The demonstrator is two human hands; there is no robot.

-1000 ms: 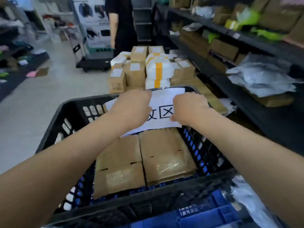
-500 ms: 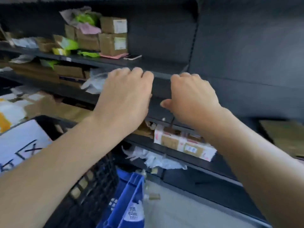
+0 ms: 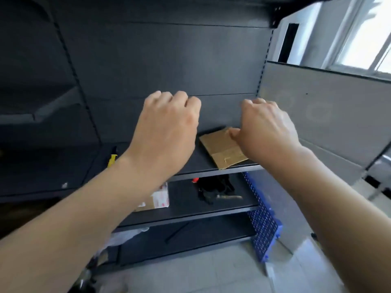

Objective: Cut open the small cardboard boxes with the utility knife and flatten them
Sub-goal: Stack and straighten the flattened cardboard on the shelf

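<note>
The dark shelf unit point(image 3: 211, 172) holds a flattened cardboard piece point(image 3: 220, 149) on its upper shelf, a yellow-handled utility knife point(image 3: 111, 160) at left, and a small taped box point(image 3: 157, 197) one shelf below. Left hand point(image 3: 167, 134) and right hand point(image 3: 266, 132) hover with fingers loosely curled, gripping nothing. Compared with 0.5 s ago, the view has swung right; the stocked shelves and black crate are out of frame.

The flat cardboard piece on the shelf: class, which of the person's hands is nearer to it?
Right. The right hand overlaps the flat cardboard piece at its right edge; the left hand hangs off to its left, apart.
</note>
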